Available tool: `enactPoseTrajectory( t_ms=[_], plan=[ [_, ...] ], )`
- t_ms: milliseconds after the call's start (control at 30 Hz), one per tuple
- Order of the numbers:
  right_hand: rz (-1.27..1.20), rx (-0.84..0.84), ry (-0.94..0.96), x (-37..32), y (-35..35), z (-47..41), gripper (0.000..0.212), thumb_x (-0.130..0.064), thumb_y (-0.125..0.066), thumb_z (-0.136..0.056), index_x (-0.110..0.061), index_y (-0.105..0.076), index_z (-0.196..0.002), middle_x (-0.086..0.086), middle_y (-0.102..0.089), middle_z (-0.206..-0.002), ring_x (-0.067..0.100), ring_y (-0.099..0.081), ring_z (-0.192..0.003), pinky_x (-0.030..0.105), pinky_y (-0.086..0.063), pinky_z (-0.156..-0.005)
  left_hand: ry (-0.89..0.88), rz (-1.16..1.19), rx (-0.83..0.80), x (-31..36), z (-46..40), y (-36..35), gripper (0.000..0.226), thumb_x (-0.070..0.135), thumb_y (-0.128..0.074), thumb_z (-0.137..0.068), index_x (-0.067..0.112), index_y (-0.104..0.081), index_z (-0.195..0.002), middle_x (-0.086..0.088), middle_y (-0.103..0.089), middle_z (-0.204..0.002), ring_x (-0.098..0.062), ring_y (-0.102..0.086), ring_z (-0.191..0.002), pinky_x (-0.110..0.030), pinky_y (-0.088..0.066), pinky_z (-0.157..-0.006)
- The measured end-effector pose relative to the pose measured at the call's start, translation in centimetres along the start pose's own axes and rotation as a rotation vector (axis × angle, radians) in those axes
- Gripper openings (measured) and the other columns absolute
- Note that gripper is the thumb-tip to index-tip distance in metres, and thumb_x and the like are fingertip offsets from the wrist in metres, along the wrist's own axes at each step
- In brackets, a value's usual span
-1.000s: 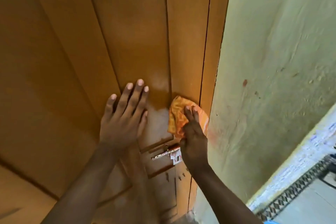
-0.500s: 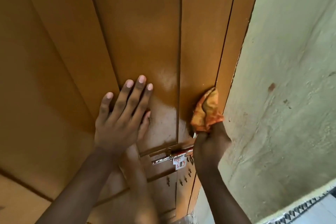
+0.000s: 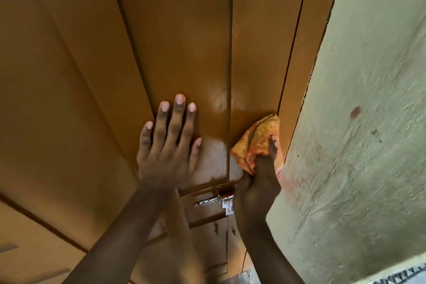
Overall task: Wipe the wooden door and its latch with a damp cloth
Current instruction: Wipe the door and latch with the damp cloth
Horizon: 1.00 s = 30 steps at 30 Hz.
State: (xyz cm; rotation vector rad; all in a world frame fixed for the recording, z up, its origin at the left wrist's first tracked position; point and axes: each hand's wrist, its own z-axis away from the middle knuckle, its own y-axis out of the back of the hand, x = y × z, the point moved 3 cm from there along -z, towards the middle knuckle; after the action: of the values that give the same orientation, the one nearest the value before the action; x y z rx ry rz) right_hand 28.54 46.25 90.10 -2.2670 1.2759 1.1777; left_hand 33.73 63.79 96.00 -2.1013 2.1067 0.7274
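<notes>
The brown wooden door (image 3: pixel 175 37) fills the left and middle of the view, with a wet sheen above the hands. My left hand (image 3: pixel 167 145) lies flat on the door panel, fingers straight and spread. My right hand (image 3: pixel 258 182) grips an orange patterned cloth (image 3: pixel 255 140) and presses it against the door's right stile, close to the frame edge. The metal latch bolt (image 3: pixel 212 201) sits just below, left of my right wrist, which hides its right end.
A pale green plastered wall (image 3: pixel 359 122) stands right of the door frame (image 3: pixel 299 76), with a dark reddish spot on it. A strip of patterned floor tile (image 3: pixel 401 278) shows at the bottom right corner.
The cloth has slid right from the panel groove to the door's edge by the frame, staying near the same height. My left hand has stayed flat on the panel.
</notes>
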Motion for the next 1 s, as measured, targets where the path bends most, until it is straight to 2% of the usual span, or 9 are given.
enactPoseTrajectory(
  t_ms=[133, 233, 300, 467, 567, 633, 733, 867, 1000],
  plan=[
    [0.038, -0.068, 0.201, 2.8, 1.5, 0.8, 0.038, -0.008, -0.048, -0.101, 0.006, -0.058, -0.135, 0.028, -0.058, -0.14, 0.009, -0.061, -0.116, 0.001, -0.045, -0.077, 0.008, -0.015, 0.006, -0.1, 0.2, -0.3, 0.079, 0.052, -0.048, -0.104, 0.01, -0.027, -0.167, -0.012, -0.013, -0.175, -0.029, -0.007, -0.162, -0.043, 0.001, -0.13],
    [-0.035, -0.002, 0.056, 2.7, 1.6, 0.3, 0.037, -0.011, -0.049, -0.095, 0.011, -0.072, -0.113, 0.025, -0.076, -0.109, 0.032, -0.076, -0.089, 0.005, -0.047, -0.08, 0.004, -0.038, 0.022, 0.0, 0.4, -0.5, 0.079, 0.053, -0.049, -0.103, 0.01, -0.029, -0.166, -0.013, -0.018, -0.174, -0.028, -0.008, -0.162, -0.043, 0.001, -0.13],
    [-0.079, 0.071, -0.021, 1.1, 0.4, -0.3, 0.032, -0.005, -0.052, -0.096, 0.004, -0.071, -0.12, 0.022, -0.077, -0.106, 0.023, -0.074, -0.084, 0.005, -0.048, -0.072, 0.005, -0.044, 0.025, 0.0, 0.4, -0.6, 0.078, 0.052, -0.048, -0.104, 0.009, -0.029, -0.166, -0.014, -0.019, -0.173, -0.028, -0.006, -0.162, -0.043, 0.003, -0.13],
    [0.12, -0.086, 0.302, 1.8, 0.3, 0.6, 0.046, -0.01, -0.053, -0.104, -0.015, -0.043, -0.149, 0.02, -0.052, -0.15, 0.044, -0.058, -0.131, 0.018, -0.055, -0.064, 0.009, -0.044, 0.022, 0.0, 0.5, -0.6, 0.076, 0.05, -0.045, -0.105, 0.008, -0.028, -0.166, -0.016, -0.018, -0.172, -0.029, -0.005, -0.162, -0.042, 0.003, -0.13],
    [0.0, -0.07, 0.159, 2.8, 1.8, 0.3, 0.039, -0.022, -0.047, -0.104, 0.003, -0.065, -0.128, 0.024, -0.075, -0.112, 0.042, -0.075, -0.078, 0.003, -0.043, -0.067, -0.001, -0.058, 0.031, 0.0, 0.6, -0.7, 0.077, 0.05, -0.047, -0.104, 0.007, -0.03, -0.165, -0.016, -0.017, -0.173, -0.029, -0.007, -0.162, -0.042, 0.002, -0.131],
    [-0.043, -0.037, 0.051, 2.3, 1.4, -0.2, 0.038, -0.018, -0.048, -0.094, 0.008, -0.074, -0.105, 0.019, -0.077, -0.086, 0.037, -0.072, -0.064, -0.003, -0.039, -0.07, 0.01, -0.044, 0.041, -0.1, 0.5, -0.5, 0.077, 0.051, -0.049, -0.103, 0.008, -0.032, -0.165, -0.015, -0.017, -0.173, -0.029, -0.009, -0.162, -0.042, 0.001, -0.131],
    [-0.019, 0.005, -0.012, 0.2, -0.1, -0.5, 0.04, -0.021, -0.047, -0.098, 0.003, -0.071, -0.12, 0.024, -0.077, -0.103, 0.038, -0.074, -0.085, 0.004, -0.046, -0.076, 0.001, -0.028, 0.037, 0.0, 0.5, -0.5, 0.078, 0.051, -0.051, -0.101, 0.009, -0.033, -0.165, -0.014, -0.016, -0.174, -0.029, -0.01, -0.162, -0.043, -0.002, -0.131],
    [0.178, -0.077, 0.311, 0.8, -0.1, 0.8, 0.043, -0.01, -0.041, -0.102, -0.013, -0.045, -0.145, 0.02, -0.048, -0.151, 0.046, -0.045, -0.141, -0.001, -0.041, -0.083, -0.003, -0.004, 0.036, 0.0, 0.5, -0.4, 0.078, 0.051, -0.052, -0.102, 0.009, -0.032, -0.165, -0.013, -0.015, -0.174, -0.029, -0.011, -0.162, -0.044, -0.004, -0.13],
    [-0.011, -0.029, 0.16, 1.5, 0.9, -0.2, 0.042, -0.021, -0.04, -0.106, -0.005, -0.055, -0.142, 0.029, -0.072, -0.119, 0.029, -0.072, -0.083, -0.002, -0.043, -0.067, -0.017, -0.017, 0.039, 0.0, 0.4, -0.6, 0.078, 0.05, -0.051, -0.102, 0.01, -0.032, -0.165, -0.013, -0.014, -0.174, -0.03, -0.01, -0.162, -0.045, -0.003, -0.13]
  ],
)
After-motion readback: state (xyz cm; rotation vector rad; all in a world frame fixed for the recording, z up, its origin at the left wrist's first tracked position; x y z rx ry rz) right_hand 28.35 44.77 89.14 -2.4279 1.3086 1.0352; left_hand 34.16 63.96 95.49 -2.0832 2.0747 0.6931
